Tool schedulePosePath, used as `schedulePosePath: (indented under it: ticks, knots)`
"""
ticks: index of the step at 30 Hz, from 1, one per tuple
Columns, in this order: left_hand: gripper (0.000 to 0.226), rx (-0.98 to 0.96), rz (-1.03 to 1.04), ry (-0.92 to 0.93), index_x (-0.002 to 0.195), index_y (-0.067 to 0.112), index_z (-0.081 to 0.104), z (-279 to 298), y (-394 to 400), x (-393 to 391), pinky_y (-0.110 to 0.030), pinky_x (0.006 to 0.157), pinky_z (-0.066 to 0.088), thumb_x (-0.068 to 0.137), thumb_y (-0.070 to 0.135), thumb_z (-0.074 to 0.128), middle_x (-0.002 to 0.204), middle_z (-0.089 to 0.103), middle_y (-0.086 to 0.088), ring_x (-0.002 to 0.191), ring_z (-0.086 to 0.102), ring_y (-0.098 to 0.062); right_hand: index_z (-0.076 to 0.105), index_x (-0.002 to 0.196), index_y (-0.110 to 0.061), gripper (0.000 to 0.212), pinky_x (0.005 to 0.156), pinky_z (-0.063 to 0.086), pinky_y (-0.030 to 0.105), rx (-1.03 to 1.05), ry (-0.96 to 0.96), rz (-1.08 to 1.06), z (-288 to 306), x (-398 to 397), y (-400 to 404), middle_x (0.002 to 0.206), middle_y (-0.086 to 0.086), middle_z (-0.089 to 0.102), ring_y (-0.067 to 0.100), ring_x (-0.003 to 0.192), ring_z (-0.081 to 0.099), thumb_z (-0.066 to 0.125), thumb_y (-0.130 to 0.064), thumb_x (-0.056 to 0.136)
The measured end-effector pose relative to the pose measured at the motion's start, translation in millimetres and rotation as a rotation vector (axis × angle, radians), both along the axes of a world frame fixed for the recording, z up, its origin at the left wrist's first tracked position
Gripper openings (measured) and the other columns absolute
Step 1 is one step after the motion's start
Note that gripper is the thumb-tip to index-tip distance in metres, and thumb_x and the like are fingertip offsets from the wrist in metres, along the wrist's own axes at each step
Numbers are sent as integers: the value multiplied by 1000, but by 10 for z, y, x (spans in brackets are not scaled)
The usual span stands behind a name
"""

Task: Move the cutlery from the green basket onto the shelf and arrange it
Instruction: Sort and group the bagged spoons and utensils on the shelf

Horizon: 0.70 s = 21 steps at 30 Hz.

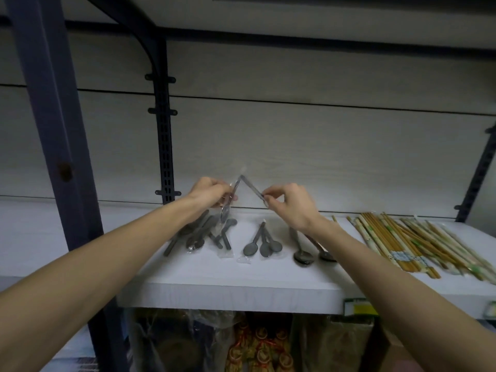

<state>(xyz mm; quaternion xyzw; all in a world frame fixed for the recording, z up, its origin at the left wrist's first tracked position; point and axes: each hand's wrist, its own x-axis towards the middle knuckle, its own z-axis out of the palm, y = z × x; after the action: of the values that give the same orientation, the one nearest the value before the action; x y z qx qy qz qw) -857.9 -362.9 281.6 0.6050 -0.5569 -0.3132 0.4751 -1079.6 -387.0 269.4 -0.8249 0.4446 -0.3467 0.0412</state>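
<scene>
While both forearms reach in from the near edge, the white shelf (pixel 241 288) spans the view and carries every loose piece of cutlery. Largest upon it, at the shelf's right end, lies a spread of wrapped bamboo chopsticks (pixel 418 245), their lengths running front to back. At the shelf's left, near the dark upright post (pixel 163 146), sits a heap of grey wrapped spoons (pixel 201 234). Right of that heap, a fan of three grey spoons (pixel 264 244) lies with bowls toward the front edge, and further right two darker metal spoons (pixel 308 253) lie side by side, partly under the right forearm. Above the shelf, the left hand (pixel 210 193) holds a grip curled round a spoon in clear wrap (pixel 228 208), bowl hanging down. The right hand (pixel 292 205) pinches the lower end of a slim metal utensil (pixel 252 187); the two pieces meet at their upper tips.
</scene>
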Motion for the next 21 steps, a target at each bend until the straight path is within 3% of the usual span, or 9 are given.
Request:
schedulePosePath:
  ticks: [2, 4, 6, 9, 13, 16, 21]
  knots:
    - [10, 22, -31, 32, 100, 9, 71, 26, 17, -96, -34, 84, 55, 97, 13, 63, 85, 79, -2, 88, 71, -23, 77, 93, -28, 19, 81, 56, 36, 84, -98, -18, 12, -72, -9, 84, -10, 76, 13, 86, 70, 59, -31, 87]
    - [16, 45, -52, 33, 107, 6, 72, 42, 44, -184, -26, 69, 54, 97, 16, 64, 94, 78, -7, 76, 67, -16, 78, 87, -24, 18, 79, 57, 36, 167, -179, -20, 25, -115, -16, 77, -8, 76, 15, 80, 72, 61, -27, 83]
    - [18, 60, -55, -7, 108, 7, 73, 45, 60, -257, -20, 58, 50, 95, 19, 68, 95, 76, -7, 69, 63, -11, 80, 87, -17, 16, 64, 56, 26, 263, -251, -8, 32, -143, 1, 77, -3, 76, 16, 70, 69, 64, -19, 85]
    - [17, 76, -67, -42, 101, 10, 73, 34, 68, -330, -14, 43, 39, 91, 23, 75, 78, 68, -3, 55, 55, -7, 75, 94, -2, 15, 41, 39, 12, 457, -343, 8, 33, -170, 106, 82, 10, 74, 13, 55, 61, 62, -7, 93]
    - [16, 126, -96, -15, 98, 13, 73, 2, 91, -356, -18, 46, 38, 87, 22, 80, 68, 59, 0, 52, 48, -8, 74, 93, -9, 13, 44, 37, 18, 583, -392, -10, -5, -189, 170, 78, 3, 74, 10, 50, 63, 62, -12, 93]
    - [30, 146, -99, -7, 107, 12, 69, -22, 104, -333, -17, 39, 37, 82, 18, 84, 68, 63, -3, 42, 49, -5, 74, 97, -9, 15, 48, 36, 21, 656, -396, -15, 13, -198, 219, 79, 1, 76, 9, 50, 63, 61, -14, 93]
    - [31, 95, -132, -20, 108, 2, 73, -49, 108, -285, -17, 51, 49, 80, 9, 85, 82, 70, -8, 60, 61, -8, 74, 99, -9, 16, 53, 38, 23, 679, -380, -22, 35, -212, 268, 87, 3, 77, 7, 49, 63, 61, -16, 93]
